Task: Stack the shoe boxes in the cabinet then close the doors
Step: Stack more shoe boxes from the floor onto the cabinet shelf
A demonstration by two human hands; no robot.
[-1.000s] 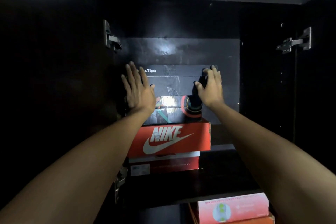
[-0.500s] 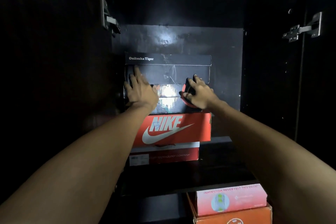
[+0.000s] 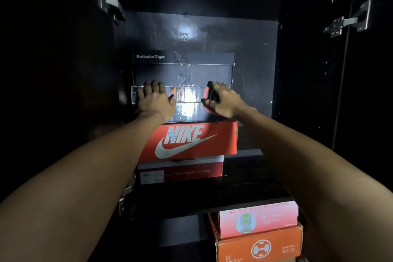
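A stack of shoe boxes stands on the upper shelf of a dark cabinet. On top is a black Onitsuka Tiger box (image 3: 182,70). Under it sits a glossy dark box (image 3: 189,104) with a bright glare. Below come a red Nike box (image 3: 191,140) and a red-and-white box (image 3: 180,171). My left hand (image 3: 156,100) lies flat against the glossy box's left front, fingers apart. My right hand (image 3: 222,100) presses its right front end, fingers curled over the corner. Neither hand holds a box clear of the stack.
Both cabinet doors stand wide open, with metal hinges at the upper left (image 3: 108,4) and upper right (image 3: 348,21). On the lower shelf at the right, a pink box (image 3: 258,220) rests on an orange box (image 3: 259,245). Dark free space lies right of the stack.
Both hands have slid down from the black top box to the glossy box beneath it. The view has come closer and tilted down.
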